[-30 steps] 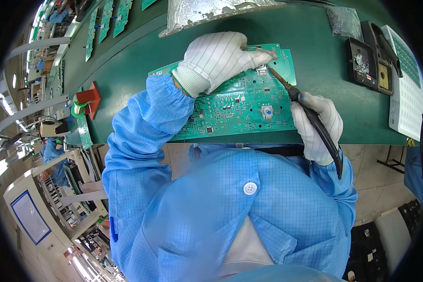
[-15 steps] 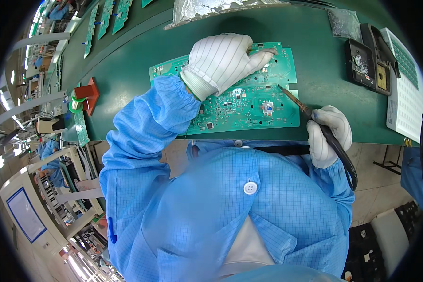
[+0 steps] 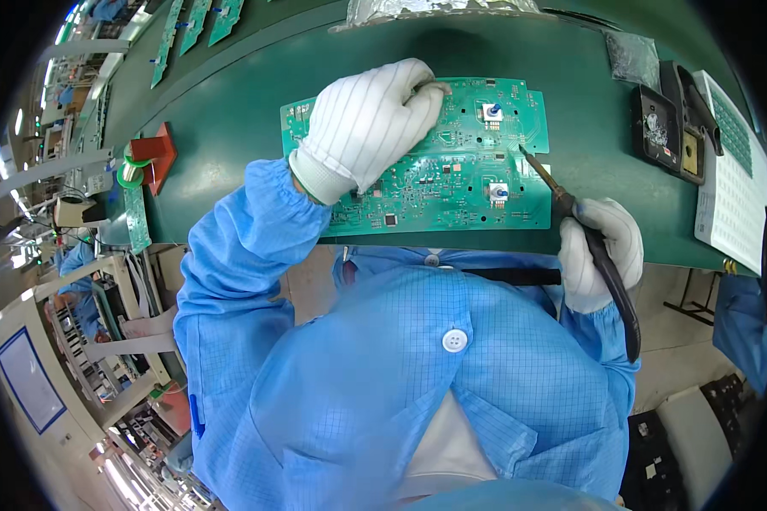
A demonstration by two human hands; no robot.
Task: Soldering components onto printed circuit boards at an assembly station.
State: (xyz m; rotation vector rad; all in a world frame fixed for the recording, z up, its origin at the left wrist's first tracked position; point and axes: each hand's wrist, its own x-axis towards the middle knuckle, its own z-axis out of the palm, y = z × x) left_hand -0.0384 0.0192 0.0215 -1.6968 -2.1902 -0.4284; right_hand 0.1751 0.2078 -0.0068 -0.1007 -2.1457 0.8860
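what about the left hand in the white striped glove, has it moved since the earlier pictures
Yes, leftward: the left hand is nearer the red angular stand on the green table than one second ago.

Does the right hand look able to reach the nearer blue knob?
Probably yes, with its soldering iron: nothing visible lies between the right hand and the blue knob; the left hand is farther left.

A light-blue smock (image 3: 358, 341) with a fine dark grid covers torso and arms, its sleeves (image 3: 230, 247) gathered at the wrists. A round white button (image 3: 455, 341) sits on the front; a white undershirt (image 3: 447, 447) shows between the open lapels (image 3: 504, 430). White gloves (image 3: 349, 106) with thin grey stripes cover the left hand (image 3: 368, 123) and right hand (image 3: 603, 254); the left cuff (image 3: 320, 179) is ribbed knit.
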